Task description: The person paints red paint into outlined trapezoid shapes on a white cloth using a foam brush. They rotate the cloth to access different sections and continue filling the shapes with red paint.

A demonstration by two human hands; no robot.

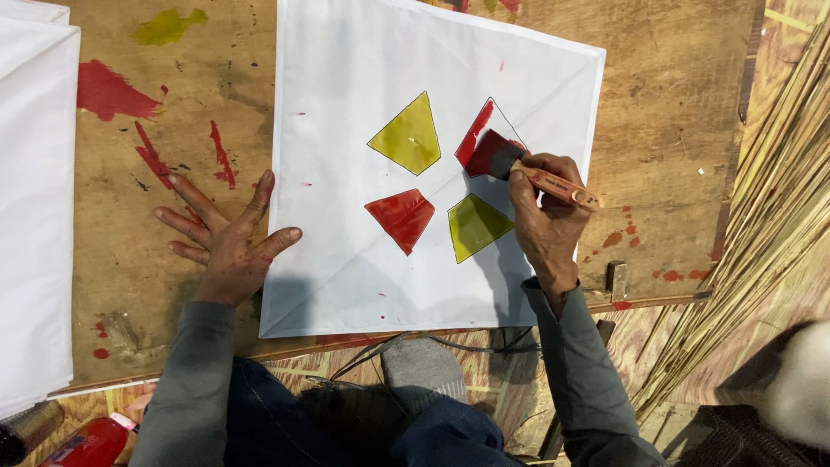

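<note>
On the counter (674,104), your right hand (545,216) grips the brush (510,160) closed; keep strokes inside the outlined triangle (477,134). Left hand (226,238), open, pins the white sheet (346,259).

Red bottle (91,443): bottom left corner, lying on the floor below the board's edge; red plastic body with a pale pink cap end, partly cut off by the frame.
Printed mark on brush handle (553,184): small dark lettering along the orange wooden handle, too small to make out.
Signs, screens: none in view.
</note>
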